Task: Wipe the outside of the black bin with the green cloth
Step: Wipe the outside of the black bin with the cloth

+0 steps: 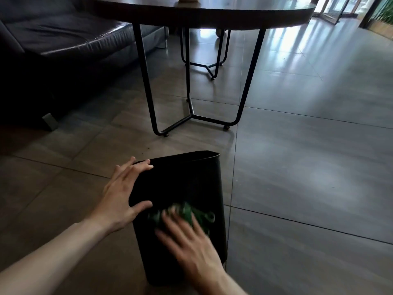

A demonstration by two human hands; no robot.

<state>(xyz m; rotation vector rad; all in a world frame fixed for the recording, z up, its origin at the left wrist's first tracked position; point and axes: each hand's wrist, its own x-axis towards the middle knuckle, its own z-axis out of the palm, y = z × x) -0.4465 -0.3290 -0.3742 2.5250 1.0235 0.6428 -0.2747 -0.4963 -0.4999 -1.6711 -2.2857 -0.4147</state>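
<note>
The black bin (185, 179) stands on the tiled floor, tipped away from me so its near side faces up. My left hand (121, 194) holds its left edge, fingers spread over the rim and thumb on the near wall. My right hand (187, 235) presses the green cloth (189, 212) flat against the bin's near outer wall; hand and cloth are blurred by motion. Only the cloth's far edge shows beyond my fingers.
A round dark table (202, 11) on black metal legs (191, 116) stands just beyond the bin. A dark leather sofa (53, 43) fills the left. Grey floor tiles (308, 167) stretch to the right toward bright glass doors (340, 7).
</note>
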